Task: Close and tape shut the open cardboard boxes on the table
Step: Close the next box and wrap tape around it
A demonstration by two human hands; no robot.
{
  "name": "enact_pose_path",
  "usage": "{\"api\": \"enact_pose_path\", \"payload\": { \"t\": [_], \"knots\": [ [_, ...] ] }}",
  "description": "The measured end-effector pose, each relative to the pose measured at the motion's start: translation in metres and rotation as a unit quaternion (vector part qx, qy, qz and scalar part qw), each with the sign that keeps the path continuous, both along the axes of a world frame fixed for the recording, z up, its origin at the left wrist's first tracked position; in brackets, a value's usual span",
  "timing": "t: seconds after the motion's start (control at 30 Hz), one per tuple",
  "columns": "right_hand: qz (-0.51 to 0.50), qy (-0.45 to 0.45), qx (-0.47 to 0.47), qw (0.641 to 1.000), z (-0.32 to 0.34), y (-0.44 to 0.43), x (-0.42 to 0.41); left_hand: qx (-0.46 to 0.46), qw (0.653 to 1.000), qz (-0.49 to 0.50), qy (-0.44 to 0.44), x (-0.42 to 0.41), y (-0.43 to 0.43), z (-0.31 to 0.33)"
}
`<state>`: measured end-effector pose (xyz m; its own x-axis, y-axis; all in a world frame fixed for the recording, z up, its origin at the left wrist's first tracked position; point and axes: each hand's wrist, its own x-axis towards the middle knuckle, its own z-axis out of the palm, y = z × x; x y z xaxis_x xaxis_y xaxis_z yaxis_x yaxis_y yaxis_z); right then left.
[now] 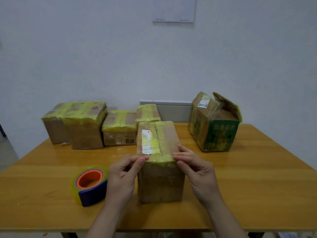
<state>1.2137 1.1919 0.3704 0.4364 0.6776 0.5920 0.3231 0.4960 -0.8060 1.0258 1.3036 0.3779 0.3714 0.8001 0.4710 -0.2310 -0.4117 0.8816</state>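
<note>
1. The middle box (159, 182) stood upright around the centre of the wooden surface (257, 177), right in front of the person. Its flaps were down, and yellow tape ran across the top and over the near edge.
2. Left hand (122, 172): narrow grip, with thumb and forefinger pinching the near-left corner of the box top and the other fingers curled in.
3. Right hand (193, 167): fingers lay on the top at the near-right corner with the thumb tucked under the edge, so that grip was clamped on the corner too.
4. The tape roll (90, 184), with an orange core and a blue holder, lay on the surface at 8 o'clock from the box. It was just beside the left wrist, and neither hand was on it.
5. The green box (221, 134) sat at 2 o'clock, well apart, with its flaps sticking up and open.
6. A row of taped boxes (85, 127) ran from 10 to 12 o'clock along the far side. All were wrapped in yellow tape, and the 12 o'clock one was just behind the middle box.
</note>
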Motion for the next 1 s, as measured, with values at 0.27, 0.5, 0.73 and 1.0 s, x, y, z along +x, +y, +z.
{"api": "enact_pose_path", "payload": {
  "t": [0.27, 0.5, 0.73, 1.0],
  "knots": [
    [0.014, 0.073, 0.012, 0.997, 0.0, 0.004, 0.007, -0.026, 1.0, 0.012, -0.009, 0.003, -0.008, 0.0],
    [-0.005, -0.048, -0.055, 0.997, 0.011, 0.0, 0.008, 0.012, 0.999, 0.029, 0.015, 0.004, -0.014, 0.002],
    [-0.075, -0.095, -0.062, 0.991, 0.011, 0.013, -0.01, 0.031, 0.996, 0.08, 0.014, 0.007, -0.024, -0.002],
    [-0.135, -0.169, -0.115, 0.97, 0.032, -0.003, -0.013, 0.061, 0.997, 0.04, 0.04, 0.024, -0.053, -0.005]
  ]
}}
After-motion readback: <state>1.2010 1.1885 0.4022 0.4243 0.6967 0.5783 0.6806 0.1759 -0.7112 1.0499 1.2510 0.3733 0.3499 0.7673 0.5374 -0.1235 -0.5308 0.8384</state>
